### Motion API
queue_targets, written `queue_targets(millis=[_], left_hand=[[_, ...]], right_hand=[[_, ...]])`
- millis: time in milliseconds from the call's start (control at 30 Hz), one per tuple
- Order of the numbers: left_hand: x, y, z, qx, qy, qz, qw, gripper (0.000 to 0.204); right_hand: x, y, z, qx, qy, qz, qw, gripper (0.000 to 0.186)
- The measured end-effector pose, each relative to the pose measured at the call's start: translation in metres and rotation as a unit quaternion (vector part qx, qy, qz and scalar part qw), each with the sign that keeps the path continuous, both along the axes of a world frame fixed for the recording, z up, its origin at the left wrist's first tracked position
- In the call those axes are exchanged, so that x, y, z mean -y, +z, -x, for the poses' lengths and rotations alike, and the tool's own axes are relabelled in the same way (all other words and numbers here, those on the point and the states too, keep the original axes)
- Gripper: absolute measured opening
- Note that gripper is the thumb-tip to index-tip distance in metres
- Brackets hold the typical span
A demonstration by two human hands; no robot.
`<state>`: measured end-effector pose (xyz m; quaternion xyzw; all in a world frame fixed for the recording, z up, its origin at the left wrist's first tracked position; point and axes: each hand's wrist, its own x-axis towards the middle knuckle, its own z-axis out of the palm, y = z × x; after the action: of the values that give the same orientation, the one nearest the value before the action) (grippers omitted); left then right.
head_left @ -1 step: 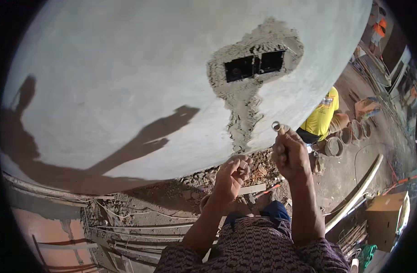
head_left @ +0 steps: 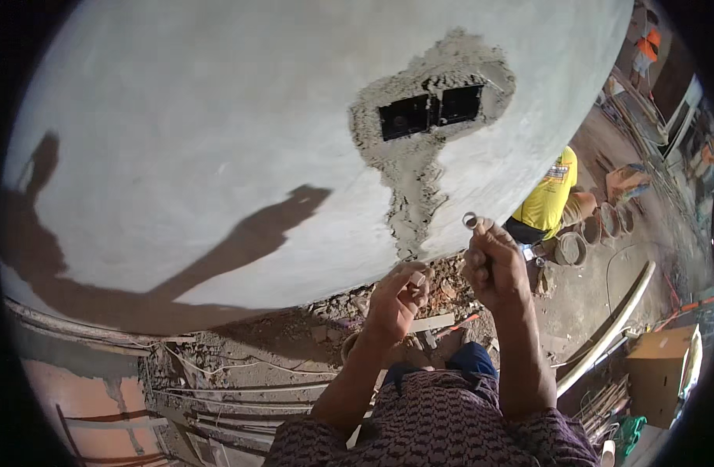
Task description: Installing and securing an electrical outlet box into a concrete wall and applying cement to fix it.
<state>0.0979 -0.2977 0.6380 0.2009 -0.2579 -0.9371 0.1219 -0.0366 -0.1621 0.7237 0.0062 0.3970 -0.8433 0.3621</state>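
My right hand (head_left: 495, 261) is closed on a short round tube (head_left: 470, 220), whose hollow end sticks out past the thumb and forefinger toward the wall. To its left and slightly lower, my left hand (head_left: 397, 302) pinches a small pale flat piece (head_left: 417, 278) between the fingers; its exact kind is too small to make out. Both hands are apart from the grey plastered wall (head_left: 240, 124). Above them, two black electrical boxes (head_left: 431, 113) sit side by side in rough mortar (head_left: 414, 187), which runs down to the wall's lower edge.
A person in a yellow shirt (head_left: 550, 198) crouches at the right beside several buckets (head_left: 570, 251). Rubble (head_left: 357, 307) lies along the wall's foot. Long pipes (head_left: 248, 397) are at lower left, a pale curved pipe (head_left: 606, 335) and a cardboard box (head_left: 662, 373) at lower right. Another person in orange (head_left: 649, 47) is farther off.
The view has shifted slightly. The small pale piece in my left fingers shows more plainly, and the hand's shadow on the wall has changed shape. My right hand still holds the tube.
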Motion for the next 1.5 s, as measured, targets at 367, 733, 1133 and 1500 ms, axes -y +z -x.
queue_targets(millis=[367,733,1133,1500], left_hand=[[-0.054,0.055,0.030,-0.018,-0.026,0.148,0.989,0.028],[-0.135,0.035,0.067,0.097,-0.042,0.129,0.986,0.044],[-0.203,0.008,0.087,0.114,-0.206,0.247,0.940,0.030],[-0.199,-0.023,0.103,0.077,-0.375,0.278,0.881,0.024]], right_hand=[[-0.058,-0.020,-0.012,0.011,0.016,-0.002,1.000,0.010],[-0.146,-0.044,0.007,-0.044,0.018,-0.125,0.991,0.010],[-0.217,-0.104,0.008,-0.080,-0.040,-0.076,0.993,0.023],[-0.232,-0.128,-0.039,-0.232,-0.239,-0.316,0.888,0.019]])
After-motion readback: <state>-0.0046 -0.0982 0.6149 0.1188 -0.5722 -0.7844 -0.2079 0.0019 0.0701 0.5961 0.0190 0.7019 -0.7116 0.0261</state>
